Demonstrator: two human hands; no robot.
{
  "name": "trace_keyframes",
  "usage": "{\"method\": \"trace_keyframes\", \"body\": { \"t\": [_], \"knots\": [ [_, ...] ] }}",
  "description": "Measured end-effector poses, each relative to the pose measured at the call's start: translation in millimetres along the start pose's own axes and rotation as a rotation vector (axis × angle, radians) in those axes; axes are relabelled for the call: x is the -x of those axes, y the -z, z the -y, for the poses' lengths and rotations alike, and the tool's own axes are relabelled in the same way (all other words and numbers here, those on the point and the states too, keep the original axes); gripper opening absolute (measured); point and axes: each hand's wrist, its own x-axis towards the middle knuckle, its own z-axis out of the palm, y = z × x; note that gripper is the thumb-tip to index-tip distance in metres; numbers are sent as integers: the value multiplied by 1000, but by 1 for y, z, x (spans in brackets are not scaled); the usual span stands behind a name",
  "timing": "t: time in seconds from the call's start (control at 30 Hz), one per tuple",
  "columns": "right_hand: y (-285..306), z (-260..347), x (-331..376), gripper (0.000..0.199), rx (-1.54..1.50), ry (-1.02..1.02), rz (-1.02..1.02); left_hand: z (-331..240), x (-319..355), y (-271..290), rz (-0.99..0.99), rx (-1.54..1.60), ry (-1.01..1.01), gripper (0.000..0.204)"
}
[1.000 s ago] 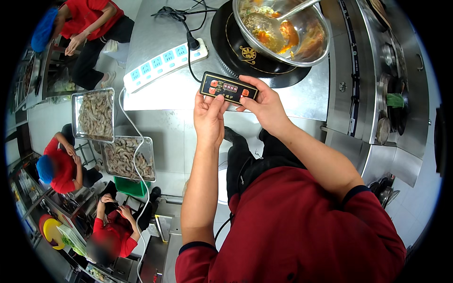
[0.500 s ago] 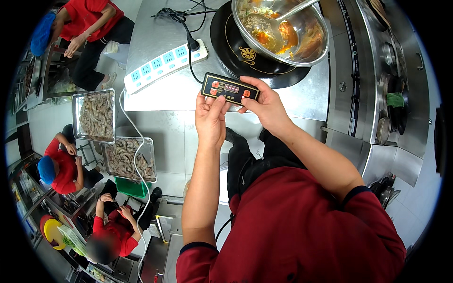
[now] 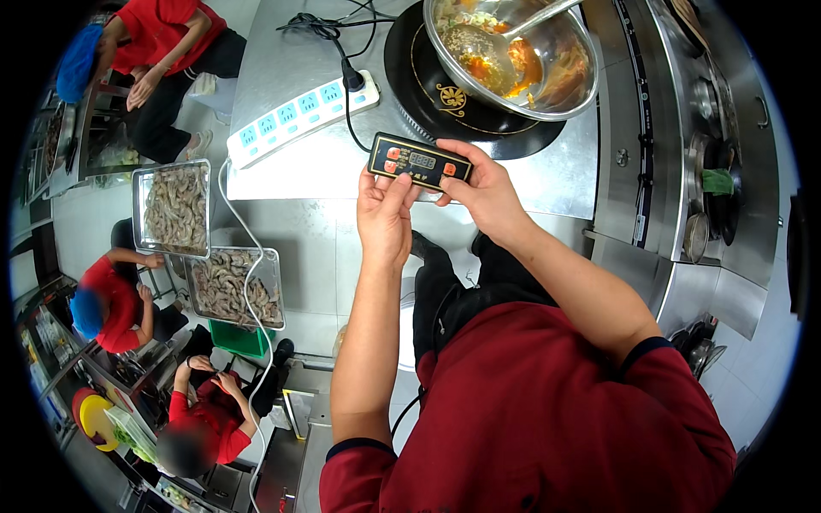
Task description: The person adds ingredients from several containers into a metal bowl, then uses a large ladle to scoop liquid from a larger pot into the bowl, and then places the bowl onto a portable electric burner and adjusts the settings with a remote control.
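Note:
Both my hands hold a small black control panel [image 3: 419, 161] with orange-red buttons and a little display, tilted slightly at the table's front edge. My left hand [image 3: 385, 214] grips its lower left side, the thumb lying near the bottom edge. On the right end, my right hand [image 3: 489, 195] is closed round it, its thumb by the right-hand button. Just beyond the panel sits a round black cooker [image 3: 410, 73] with a gold pattern. On this rests a steel bowl [image 3: 580, 96] of orange sauce and chopped bits, with a metal ladle [image 3: 540, 19] in it.
A white power strip [image 3: 301, 118] with a black plug lies on the steel table [image 3: 547, 184]; its cable hangs to the floor. Left stand two trays of shrimp, one tray [image 3: 208, 209] overlapping another tray [image 3: 280, 291]. Three co-workers in red are beyond. Steel kitchen units [image 3: 624, 128] line the right.
The panel's display shows a different pattern than before. My hands keep their grip almost unmoved. At the left, co-workers' hands have shifted.

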Motion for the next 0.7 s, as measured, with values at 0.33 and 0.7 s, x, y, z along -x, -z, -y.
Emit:
{"method": "trace_keyframes", "body": {
  "t": [0.33, 0.7],
  "knots": [
    [0, 1, 0, 49, 4, -7, 25, -1, 1, -1, 9, -27, -20, 31],
    [0, -1, 6, 47, 65, 18, 59, -9, -11, -7, -160, -117, 1, 21]
  ]
}}
